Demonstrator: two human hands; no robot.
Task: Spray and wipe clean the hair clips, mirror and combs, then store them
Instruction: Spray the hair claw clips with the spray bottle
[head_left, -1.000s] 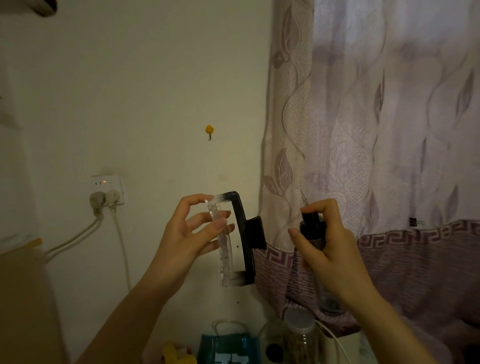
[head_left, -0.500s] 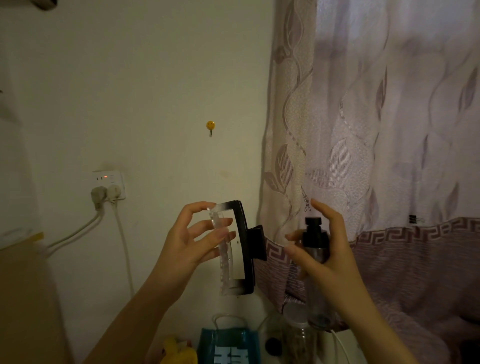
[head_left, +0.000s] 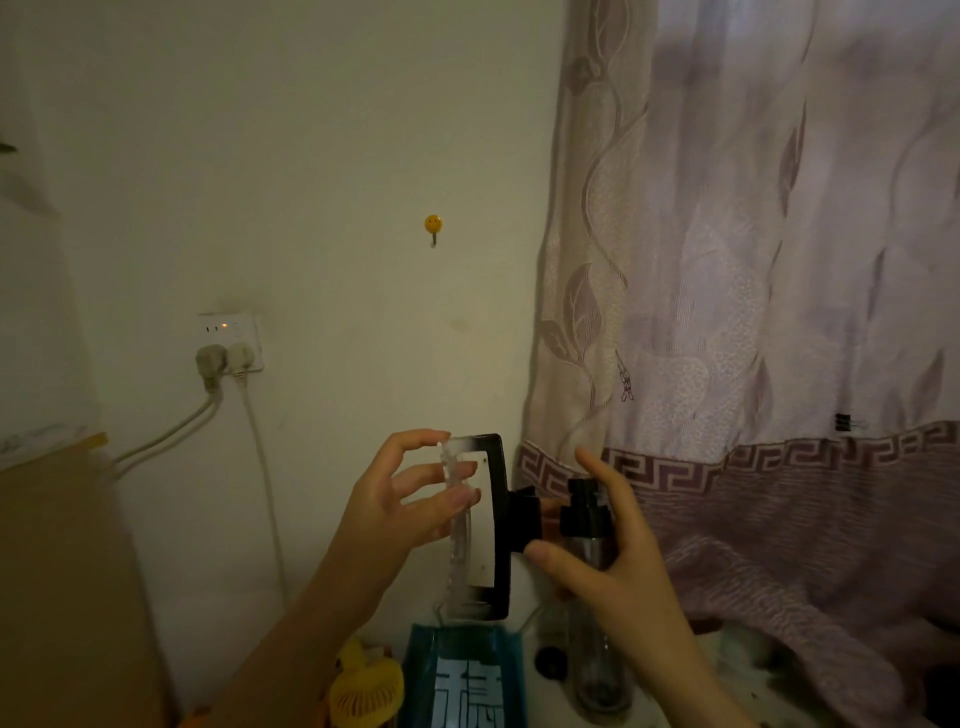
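Head view: the left hand (head_left: 395, 514) pinches a large hair clip (head_left: 480, 525), clear on one side and black on the other, upright in mid-air before the wall. The right hand (head_left: 613, 551) grips the spray bottle (head_left: 592, 582) beside it, forefinger lifted off the black pump. Looks like the spraying stage; wiping and storing remain, and mirror and combs are nowhere in shot. Below sit a blue bag (head_left: 462, 680) and yellow fan (head_left: 366, 691); a curtain (head_left: 753, 312) hangs close behind the bottle.

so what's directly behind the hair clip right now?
Through the hair clip frame's opening, bare wall. The curtain edge sits behind its black hinge. Left hand fingers cover part of the clear side; nothing else is visible behind.
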